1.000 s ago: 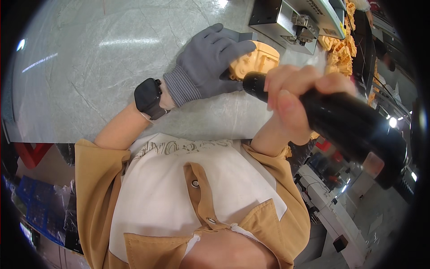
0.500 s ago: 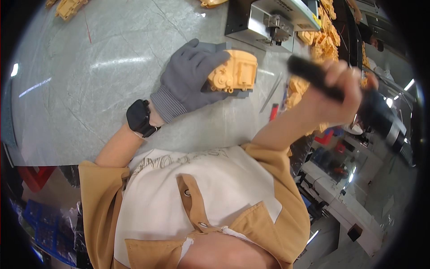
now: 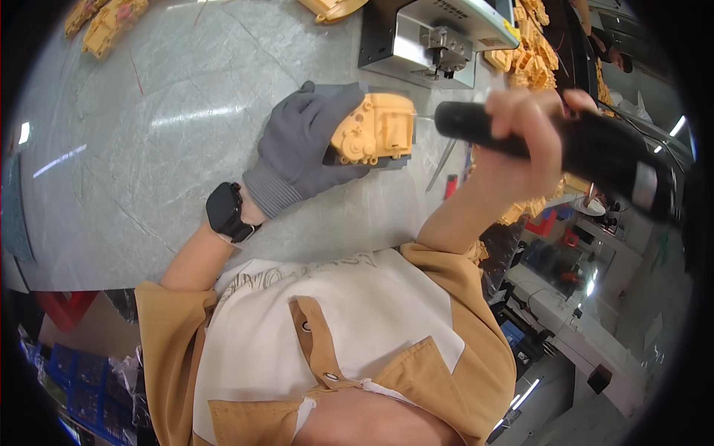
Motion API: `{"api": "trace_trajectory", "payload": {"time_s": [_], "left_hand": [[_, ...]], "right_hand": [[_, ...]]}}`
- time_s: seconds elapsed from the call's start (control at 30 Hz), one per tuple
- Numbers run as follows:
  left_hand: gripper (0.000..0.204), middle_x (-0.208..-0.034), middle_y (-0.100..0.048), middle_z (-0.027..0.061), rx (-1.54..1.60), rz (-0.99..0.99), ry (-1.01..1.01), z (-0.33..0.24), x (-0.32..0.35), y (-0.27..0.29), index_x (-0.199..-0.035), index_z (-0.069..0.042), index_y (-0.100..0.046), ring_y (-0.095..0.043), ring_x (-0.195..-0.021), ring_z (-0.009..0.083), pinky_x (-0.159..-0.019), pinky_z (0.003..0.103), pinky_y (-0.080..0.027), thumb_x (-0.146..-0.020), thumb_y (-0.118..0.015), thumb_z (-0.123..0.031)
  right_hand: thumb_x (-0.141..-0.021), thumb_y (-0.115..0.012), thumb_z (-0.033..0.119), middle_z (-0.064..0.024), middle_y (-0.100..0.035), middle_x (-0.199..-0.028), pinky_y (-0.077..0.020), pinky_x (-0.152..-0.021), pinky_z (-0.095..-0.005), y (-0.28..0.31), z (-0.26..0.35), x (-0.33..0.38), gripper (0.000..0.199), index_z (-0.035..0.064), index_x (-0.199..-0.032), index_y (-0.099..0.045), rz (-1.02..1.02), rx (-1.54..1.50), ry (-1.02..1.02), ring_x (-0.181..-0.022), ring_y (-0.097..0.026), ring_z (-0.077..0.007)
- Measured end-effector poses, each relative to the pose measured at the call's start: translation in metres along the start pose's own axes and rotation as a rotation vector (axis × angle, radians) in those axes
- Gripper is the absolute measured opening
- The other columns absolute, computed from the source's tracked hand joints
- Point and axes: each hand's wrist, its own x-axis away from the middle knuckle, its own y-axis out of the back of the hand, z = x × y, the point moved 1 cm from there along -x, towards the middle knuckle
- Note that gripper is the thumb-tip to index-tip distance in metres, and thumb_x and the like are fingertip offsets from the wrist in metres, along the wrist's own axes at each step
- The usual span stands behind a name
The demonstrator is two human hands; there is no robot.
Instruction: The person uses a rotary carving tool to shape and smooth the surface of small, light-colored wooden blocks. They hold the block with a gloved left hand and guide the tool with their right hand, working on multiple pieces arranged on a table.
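Observation:
My left hand (image 3: 305, 149), in a grey glove with a black watch on the wrist, holds a yellow plastic housing (image 3: 375, 130) against a dark block on the grey tabletop (image 3: 149, 126). My bare right hand (image 3: 524, 134) is wrapped around a thick black power screwdriver (image 3: 587, 152), held level, its tip end pointing left just right of the housing. The tool's bit is too thin to make out clearly.
A grey metal machine (image 3: 431, 37) stands at the table's far edge. Yellow plastic parts (image 3: 532, 52) are piled to its right and more lie at the far left (image 3: 104, 22). A red-handled tool (image 3: 450, 186) lies near the table's right edge.
The view has tilted, so the table and my hands sit lower in the picture. My right hand has brought the black tool lower and level beside the housing. My left hand keeps its hold.

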Motion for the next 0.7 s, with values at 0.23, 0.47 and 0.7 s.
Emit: {"api": "trace_trajectory", "payload": {"time_s": [0.23, 0.47, 0.7], "left_hand": [[0.082, -0.103, -0.058, 0.0113, 0.019, -0.024, 0.03, -0.004, 0.004, 0.003, -0.125, -0.012, -0.043, -0.054, -0.096, 0.033, -0.095, 0.045, -0.04, -0.055, -0.081, -0.032], [0.078, -0.098, -0.058, 0.0074, -0.005, -0.108, -0.056, 0.001, 0.003, 0.001, -0.122, -0.01, -0.046, -0.056, -0.088, 0.0292, -0.093, 0.044, -0.043, -0.057, -0.08, -0.034], [0.078, -0.093, -0.059, 0.0072, 0.019, -0.111, -0.067, 0.001, 0.0, 0.002, -0.122, -0.01, -0.046, -0.057, -0.087, 0.0288, -0.093, 0.045, -0.043, -0.057, -0.08, -0.036]], "right_hand": [[-0.069, -0.048, -0.002, -0.0087, -0.045, -0.058, -0.0431, -0.057, -0.0385, -0.026, 0.001, 0.007, 0.044, 0.002, -0.112, -0.037, 0.112, 0.229, 0.025, -0.047, -0.045, -0.0201], [-0.069, -0.048, -0.004, -0.0085, -0.045, -0.059, -0.0431, -0.058, -0.0401, -0.035, -0.01, 0.003, 0.045, 0.0031, -0.112, -0.037, 0.094, 0.208, -0.056, -0.048, -0.045, -0.0204], [-0.07, -0.049, -0.008, -0.0084, -0.048, -0.061, -0.0427, -0.057, -0.0381, -0.039, -0.025, 0.006, 0.044, 0.0033, -0.11, -0.037, 0.064, -0.054, -0.14, -0.049, -0.046, -0.0188]]}}
